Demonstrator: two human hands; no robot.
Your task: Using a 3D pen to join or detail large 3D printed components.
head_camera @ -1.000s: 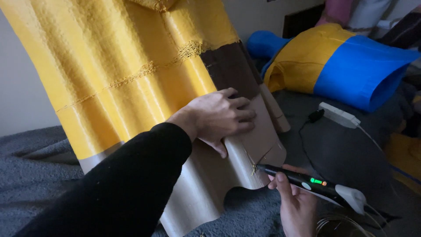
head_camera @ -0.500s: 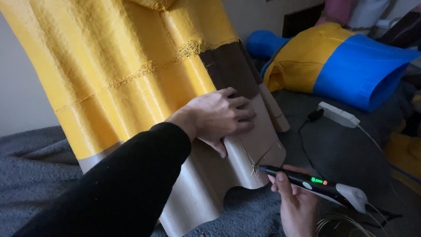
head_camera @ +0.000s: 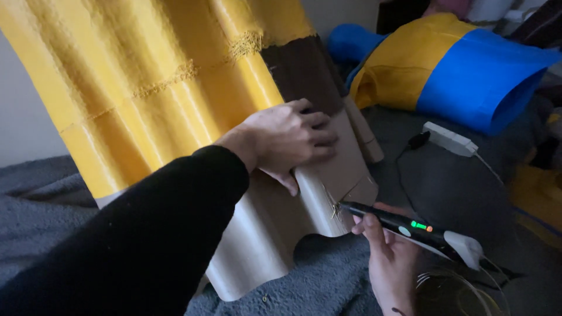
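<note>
Right hand (head_camera: 389, 263) grips a black pen-shaped tool (head_camera: 404, 225), fingers closed round its barrel; the tool's long axis runs from about four o'clock to ten o'clock, and its tip touches the lower right edge of the ribbed tan-and-yellow printed shell (head_camera: 275, 222). Left hand (head_camera: 287, 140) lies flat on the shell at about eleven o'clock from that tip, fingers spread and pressing, grasping nothing. The right hand is nearer the contact point.
</note>
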